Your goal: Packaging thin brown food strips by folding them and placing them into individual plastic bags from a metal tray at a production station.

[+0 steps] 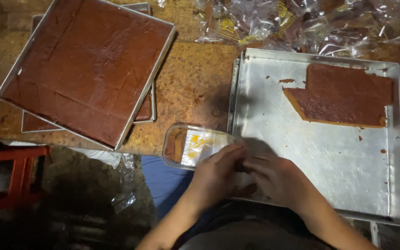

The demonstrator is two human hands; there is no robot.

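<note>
Both hands (248,178) grip a clear bag (195,147) over the tray's (320,157) near-left edge.

We look down on a worn brown table (195,88), its top mottled and rough, lit unevenly so that the middle glows warm while the edges fall off into shade. Below its near edge the floor (84,194) is dark, and we can make out little there beyond a grey, grimy surface. A red stool (17,178) stands at the left, partly under the table edge. Beside it lies what may be crumpled clear plastic (123,201), though the dimness makes that hard to judge. No wall or window comes into our view.
</note>
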